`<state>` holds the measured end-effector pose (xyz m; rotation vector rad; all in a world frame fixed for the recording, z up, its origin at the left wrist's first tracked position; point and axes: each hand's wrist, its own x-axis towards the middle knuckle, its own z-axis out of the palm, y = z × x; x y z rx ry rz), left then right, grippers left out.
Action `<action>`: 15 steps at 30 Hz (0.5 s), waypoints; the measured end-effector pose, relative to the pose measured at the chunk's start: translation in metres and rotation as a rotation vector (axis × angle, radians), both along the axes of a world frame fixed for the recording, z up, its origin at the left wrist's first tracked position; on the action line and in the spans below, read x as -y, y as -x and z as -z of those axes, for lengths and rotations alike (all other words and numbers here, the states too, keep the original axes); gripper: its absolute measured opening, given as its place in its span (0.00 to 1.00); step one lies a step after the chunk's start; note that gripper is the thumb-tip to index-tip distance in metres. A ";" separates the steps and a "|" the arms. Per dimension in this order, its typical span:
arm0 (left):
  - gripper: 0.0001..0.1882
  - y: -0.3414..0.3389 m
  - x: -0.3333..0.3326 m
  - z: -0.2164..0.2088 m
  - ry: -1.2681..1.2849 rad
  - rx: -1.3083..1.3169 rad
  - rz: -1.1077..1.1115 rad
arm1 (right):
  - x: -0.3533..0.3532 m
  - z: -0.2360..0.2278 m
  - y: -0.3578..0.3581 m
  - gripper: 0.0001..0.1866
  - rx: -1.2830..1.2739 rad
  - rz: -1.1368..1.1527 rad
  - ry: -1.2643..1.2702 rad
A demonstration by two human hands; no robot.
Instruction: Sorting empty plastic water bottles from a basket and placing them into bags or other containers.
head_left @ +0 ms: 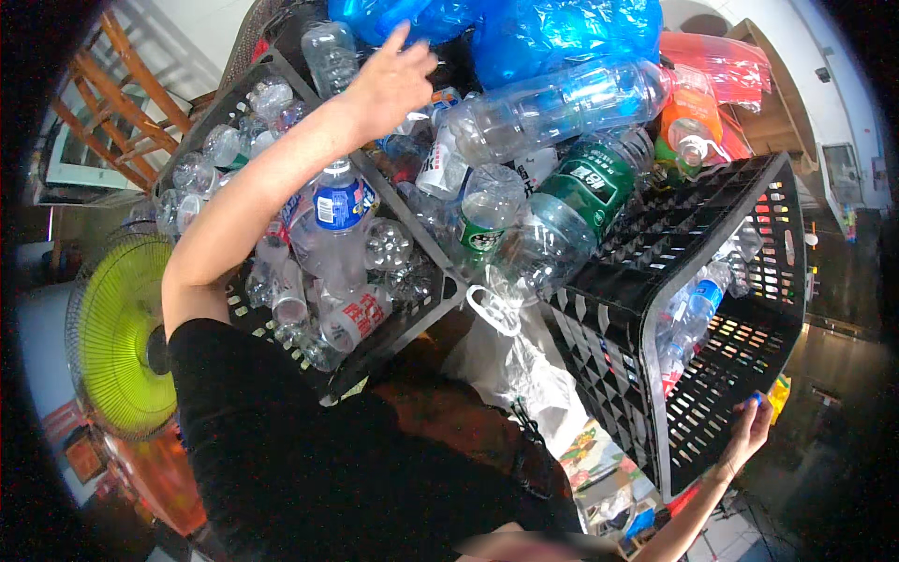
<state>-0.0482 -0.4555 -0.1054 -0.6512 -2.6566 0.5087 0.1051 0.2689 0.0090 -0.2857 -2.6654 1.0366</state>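
My left hand [393,80] reaches over the heap of plastic bottles, its fingers apart and nothing in them. Beside it stand a clear bottle [330,58] and a blue plastic bag [407,17]. To its right lies a large clear bottle [552,110], with a green-labelled bottle [585,192] below. Under my left forearm, a black crate [412,234] holds several clear empties, among them a blue-labelled bottle [339,208]. At lower right, my right hand [746,433] pinches a small blue bottle cap [756,399] next to the tilted black basket [613,314].
Inside the tilted basket lie a few bottles [693,314]. A white plastic bag [524,365] hangs between crate and basket. A green-bladed fan [122,332] stands at the left, below a wooden chair frame [122,103]. An orange-filled bottle [690,122] lies at upper right.
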 end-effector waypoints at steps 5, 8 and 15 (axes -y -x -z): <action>0.06 -0.012 -0.007 0.023 -0.172 0.682 -0.023 | 0.022 -0.010 0.001 0.13 0.044 0.045 -0.038; 0.11 0.001 -0.005 0.030 0.071 0.917 -0.060 | 0.029 -0.010 0.002 0.13 0.055 0.033 -0.041; 0.22 0.039 -0.025 0.068 -0.441 1.080 -0.038 | 0.024 -0.005 0.000 0.12 0.037 0.012 -0.054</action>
